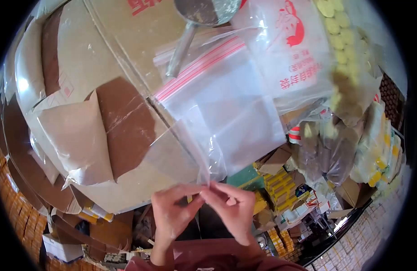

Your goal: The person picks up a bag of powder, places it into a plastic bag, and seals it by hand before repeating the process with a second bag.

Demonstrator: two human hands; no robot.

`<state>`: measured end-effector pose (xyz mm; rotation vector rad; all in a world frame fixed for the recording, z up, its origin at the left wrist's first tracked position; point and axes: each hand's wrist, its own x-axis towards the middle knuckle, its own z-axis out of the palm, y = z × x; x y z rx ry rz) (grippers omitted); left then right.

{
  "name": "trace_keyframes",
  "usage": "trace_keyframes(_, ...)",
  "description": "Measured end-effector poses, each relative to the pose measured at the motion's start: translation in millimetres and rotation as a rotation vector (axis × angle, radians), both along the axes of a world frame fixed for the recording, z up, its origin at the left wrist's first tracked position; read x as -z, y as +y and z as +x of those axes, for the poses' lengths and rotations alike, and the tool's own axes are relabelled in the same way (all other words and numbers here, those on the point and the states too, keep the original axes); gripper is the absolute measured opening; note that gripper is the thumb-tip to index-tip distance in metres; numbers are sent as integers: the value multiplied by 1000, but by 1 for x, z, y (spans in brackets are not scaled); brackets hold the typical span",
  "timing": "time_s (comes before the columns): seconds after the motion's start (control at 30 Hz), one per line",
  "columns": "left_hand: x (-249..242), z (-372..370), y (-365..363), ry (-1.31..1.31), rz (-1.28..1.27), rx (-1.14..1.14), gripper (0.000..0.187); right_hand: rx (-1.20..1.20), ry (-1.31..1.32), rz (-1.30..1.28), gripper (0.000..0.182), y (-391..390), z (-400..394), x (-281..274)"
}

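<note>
My left hand (174, 210) and my right hand (231, 210) meet near the table's front edge, thumbs and fingers pinched together. Between their fingertips is the edge of a clear plastic bag (183, 144), which spreads away over the cardboard. Just beyond lies a stack of clear zip bags (235, 108) with red stripes along the top. A metal scoop (183, 47) rests with its handle over the stack. To the left stands a filled packet of beige powder (75, 135), its top corners crumpled.
Flattened cardboard (127, 189) covers the work surface. At right lie a large printed plastic bag (294, 58), bags of pale yellow round pieces (337, 36) and bags of dark contents (326, 149). Another filled packet (30, 67) is at far left. Boxes (281, 189) crowd the floor below.
</note>
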<state>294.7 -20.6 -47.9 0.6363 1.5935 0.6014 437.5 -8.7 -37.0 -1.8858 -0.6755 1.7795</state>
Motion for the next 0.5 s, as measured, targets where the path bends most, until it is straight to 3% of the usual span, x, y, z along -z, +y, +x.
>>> trace_keyframes(0.1, 19, -6, 0, -441, -121, -294, 21, 49, 65, -115, 28, 7, 7, 10)
trace_keyframes(0.2, 26, -15, -5, -566, -145, -306, 25, 52, 99, -133, 25, 12, 4, 5)
trace_keyframes(0.5, 30, -28, -8, -544, -81, -318, 24, 4, 90, -181, 24, 24, -10, 2)
